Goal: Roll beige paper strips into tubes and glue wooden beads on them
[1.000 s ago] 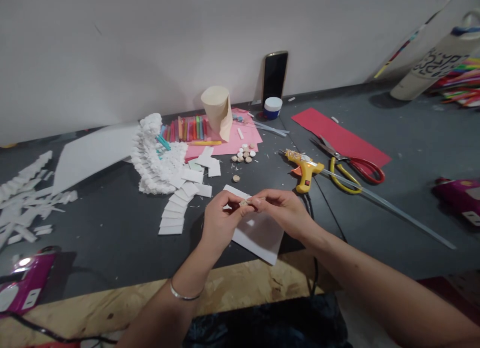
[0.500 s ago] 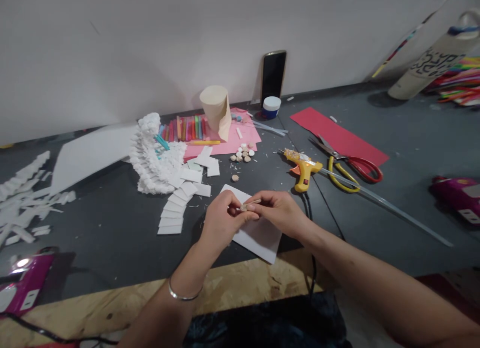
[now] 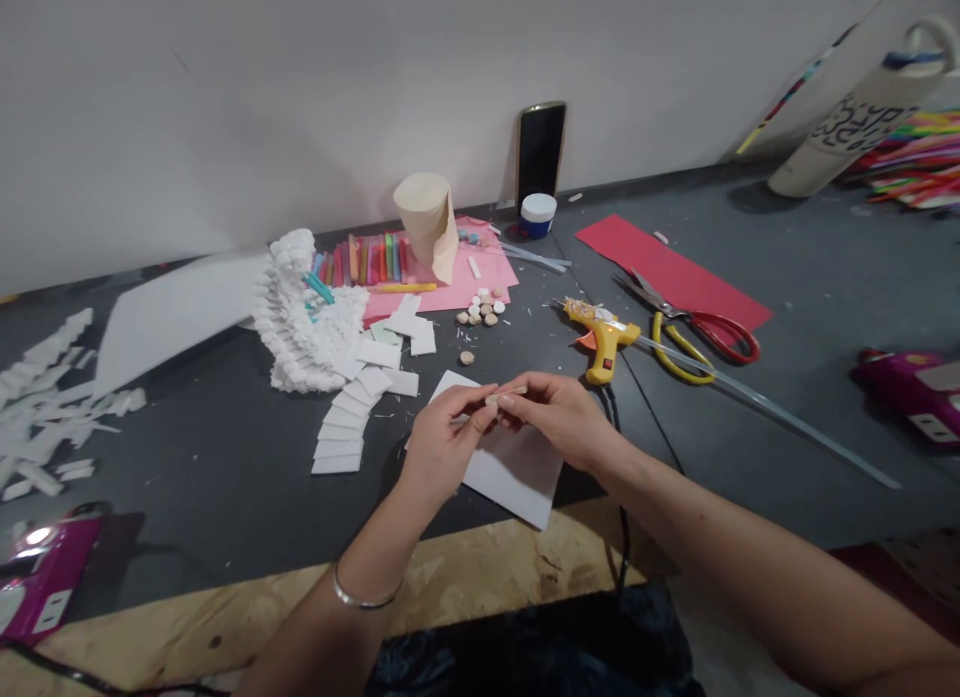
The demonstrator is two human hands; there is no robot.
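My left hand point(image 3: 439, 442) and my right hand point(image 3: 559, 417) meet over a white foam sheet point(image 3: 510, 472) near the table's front edge. Both pinch one small round beige disc with a thin wooden stick point(image 3: 501, 397) held against it, fingertips pressed together. A silver bangle point(image 3: 356, 597) sits on my left wrist. A cluster of similar small discs point(image 3: 480, 309) lies on the table beyond my hands, with one loose disc point(image 3: 467, 357) closer. A yellow glue gun point(image 3: 604, 339) rests just right of my right hand.
A white layered foam model point(image 3: 300, 312) and a fan of white rectangles point(image 3: 352, 407) lie to the left. Scissors point(image 3: 694, 332), red paper point(image 3: 667, 272), pink paper point(image 3: 457, 277), a paper roll point(image 3: 427, 222), a phone point(image 3: 541, 152), a small jar point(image 3: 538, 215), white scraps point(image 3: 45, 397), magenta packs point(image 3: 911, 387).
My hands have stayed together on the small disc and stick, lifting very slightly. The view has shifted a little to the right; the things on the table have not moved.
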